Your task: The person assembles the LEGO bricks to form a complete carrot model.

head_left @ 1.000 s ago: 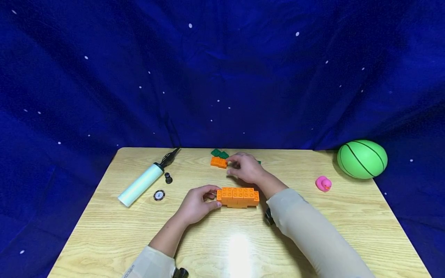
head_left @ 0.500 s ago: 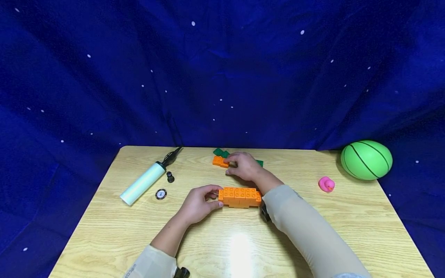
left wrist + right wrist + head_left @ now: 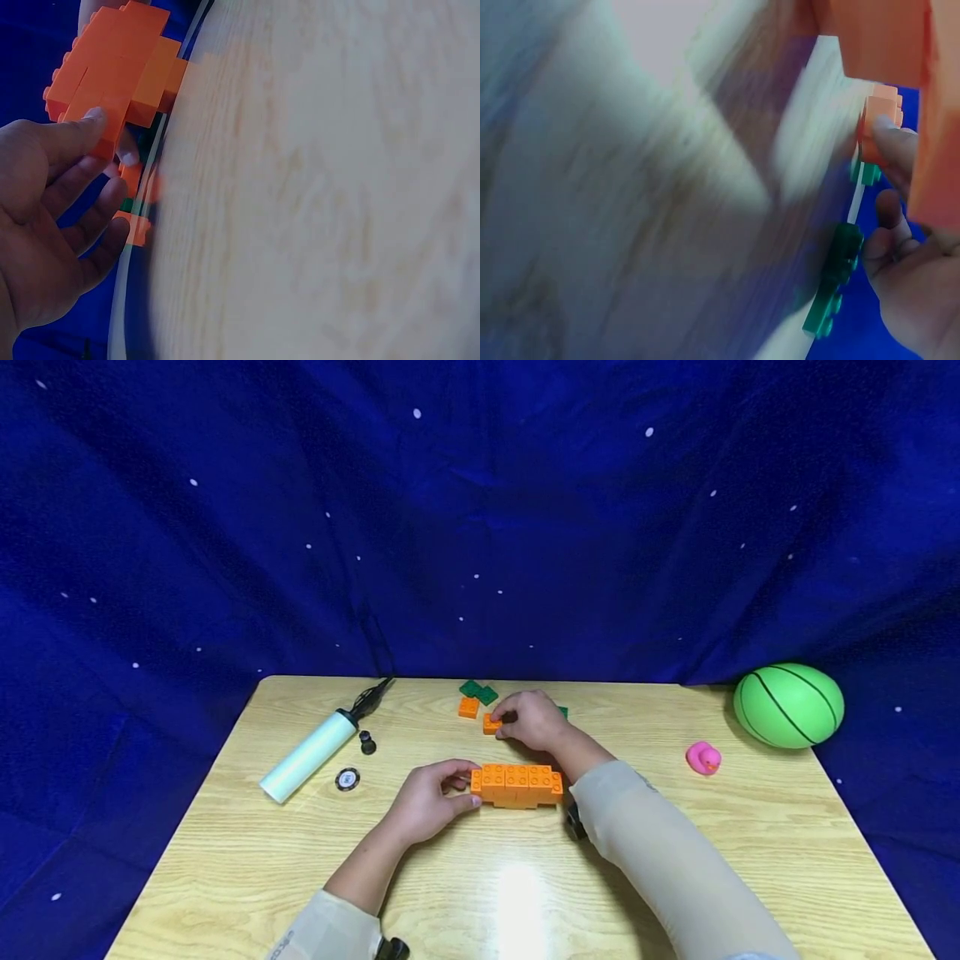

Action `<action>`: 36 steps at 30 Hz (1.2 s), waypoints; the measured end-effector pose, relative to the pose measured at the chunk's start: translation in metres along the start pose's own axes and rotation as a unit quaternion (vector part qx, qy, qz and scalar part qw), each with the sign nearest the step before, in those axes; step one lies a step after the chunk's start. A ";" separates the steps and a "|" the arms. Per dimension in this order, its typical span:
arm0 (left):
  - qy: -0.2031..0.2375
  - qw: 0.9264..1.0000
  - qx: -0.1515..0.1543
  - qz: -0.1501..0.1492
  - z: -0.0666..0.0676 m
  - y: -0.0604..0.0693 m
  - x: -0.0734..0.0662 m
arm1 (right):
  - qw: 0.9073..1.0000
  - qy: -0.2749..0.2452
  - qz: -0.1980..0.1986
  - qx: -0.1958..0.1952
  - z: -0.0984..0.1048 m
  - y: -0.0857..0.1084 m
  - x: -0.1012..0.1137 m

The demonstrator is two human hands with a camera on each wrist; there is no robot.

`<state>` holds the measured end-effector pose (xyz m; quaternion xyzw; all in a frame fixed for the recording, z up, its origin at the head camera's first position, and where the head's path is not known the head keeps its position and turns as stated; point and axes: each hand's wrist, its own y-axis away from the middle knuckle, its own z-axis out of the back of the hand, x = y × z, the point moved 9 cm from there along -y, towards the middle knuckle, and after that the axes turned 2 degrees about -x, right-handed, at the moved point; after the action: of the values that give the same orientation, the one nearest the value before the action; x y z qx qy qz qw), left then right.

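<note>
While the wooden table (image 3: 225, 860) spreads below, my left hand (image 3: 426, 804) pinches the left end of the long orange stack (image 3: 516, 785) between thumb and fingers, and beyond it my right hand (image 3: 534, 720) pinches a small orange brick (image 3: 491, 725) near a loose orange brick (image 3: 468, 707).

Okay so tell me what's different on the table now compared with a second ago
The right hand has taken hold of one small orange brick and drawn it nearer and a little rightward, away from its neighbouring brick. The left hand still holds one end of the big orange stack; the pump, duck and ball stayed put.
</note>
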<state>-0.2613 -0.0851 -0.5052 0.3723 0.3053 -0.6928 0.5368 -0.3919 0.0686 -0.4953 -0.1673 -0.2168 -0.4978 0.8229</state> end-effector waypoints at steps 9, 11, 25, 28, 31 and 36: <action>-0.002 1.000 -0.007 0.003 0.001 0.001 0.002 | 1.000 -0.017 0.014 0.001 0.010 0.015 -0.001; -0.003 1.000 -0.007 0.005 0.001 0.001 0.002 | 1.000 -0.019 0.010 0.000 0.012 0.019 -0.002; 0.000 1.000 -0.005 0.005 -0.002 -0.001 0.001 | 0.998 -0.061 0.027 -0.014 0.033 0.051 0.000; -0.001 1.000 -0.006 0.005 -0.001 0.000 0.000 | 0.997 -0.067 0.032 -0.018 0.035 0.058 0.001; 0.002 1.000 -0.006 0.003 -0.002 0.000 0.000 | 0.997 -0.068 0.037 -0.021 0.040 0.064 0.003; 0.011 1.000 -0.007 0.000 -0.004 -0.001 0.000 | 0.996 -0.075 0.038 -0.030 0.050 0.074 0.007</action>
<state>-0.2616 -0.0819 -0.5072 0.3761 0.3156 -0.6866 0.5362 -0.3328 0.1210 -0.4537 -0.2370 -0.2569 -0.4581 0.8173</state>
